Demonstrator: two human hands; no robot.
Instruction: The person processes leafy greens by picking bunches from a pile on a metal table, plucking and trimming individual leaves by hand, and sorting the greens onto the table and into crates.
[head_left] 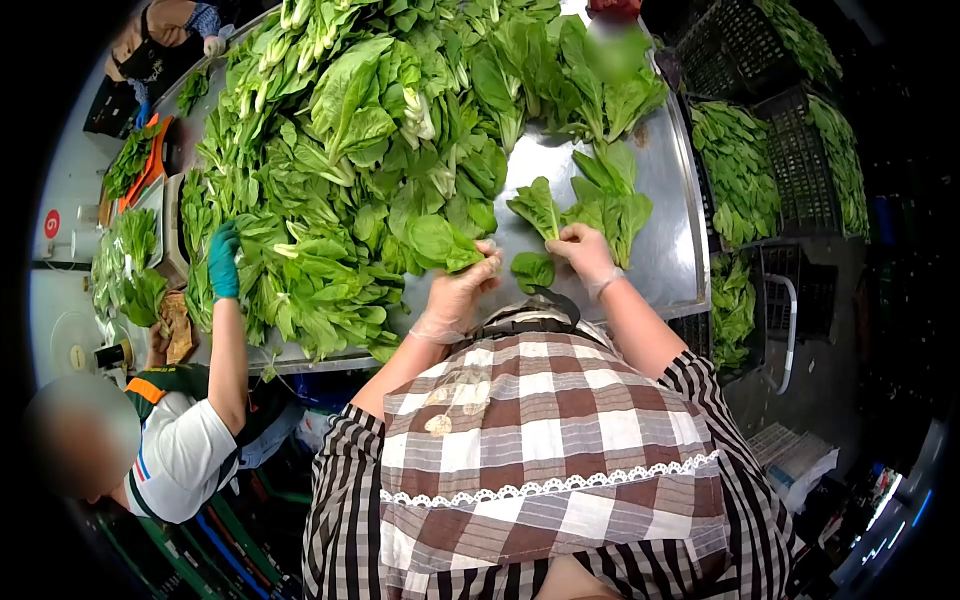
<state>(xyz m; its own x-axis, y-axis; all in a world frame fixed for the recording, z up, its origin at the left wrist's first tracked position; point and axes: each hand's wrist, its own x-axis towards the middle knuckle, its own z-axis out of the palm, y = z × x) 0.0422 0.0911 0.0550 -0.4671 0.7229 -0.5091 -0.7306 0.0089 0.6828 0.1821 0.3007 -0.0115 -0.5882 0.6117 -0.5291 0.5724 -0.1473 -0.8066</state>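
Note:
My left hand [462, 285], in a clear plastic glove, is closed around the base of a leafy green [438, 243] with broad leaves pointing up and left. To its right, my right hand [588, 255] pinches the stem end of a small leafy green [538, 208] just above the metal table [665, 180]. A loose green leaf [532, 269] lies between my hands, near the table's front edge. Beyond my right hand, a few more leafy greens [612, 205] rest on the metal. A big heap of leafy greens [340, 190] with pale stems spreads ahead and left.
At the left, a co-worker's teal-gloved hand [224, 262] touches the heap. Another person [165, 45] stands at the far left corner, by an orange tray [157, 160]. Black crates of greens [735, 170] stand right of the table, beside a curved metal handle [787, 330].

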